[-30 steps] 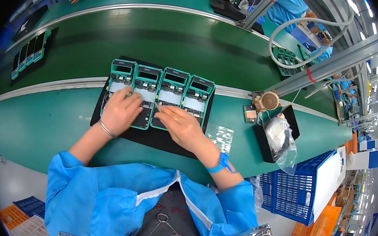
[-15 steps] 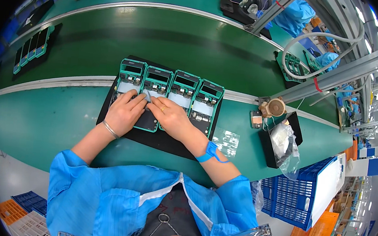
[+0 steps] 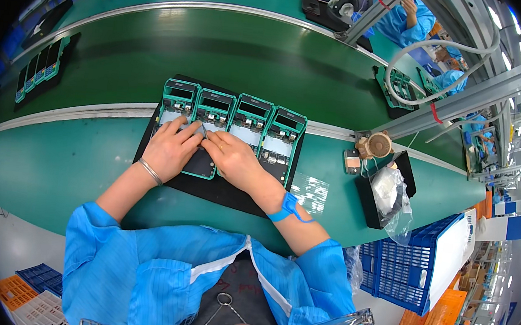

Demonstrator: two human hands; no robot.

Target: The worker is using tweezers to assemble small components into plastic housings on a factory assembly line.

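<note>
Several green-framed handheld devices with exposed boards [image 3: 250, 124] lie side by side on a black mat [image 3: 232, 198] in front of me. My left hand [image 3: 172, 149] rests over the two leftmost ones, its fingers spread and touching them. My right hand [image 3: 234, 159] is closed in a pinch over the second device from the left. At its fingertips, close to the left fingers, shows a thin grey piece [image 3: 204, 131], too small to name its kind. The fingertips partly hide the middle of that device. White sheets cover part of the boards.
A clear sheet with shiny strips [image 3: 309, 193] lies right of the mat. Beyond it are a small brown fan [image 3: 375, 146] and a black box [image 3: 370, 204] holding plastic bags. More devices lie on the green belt [image 3: 45, 70] at far left. A metal post [image 3: 455, 96] crosses at right.
My left fingers have spread and shifted slightly over the devices. The grey piece appears narrower now. Across the belt, a co-worker's hand at upper left has gone from view.
</note>
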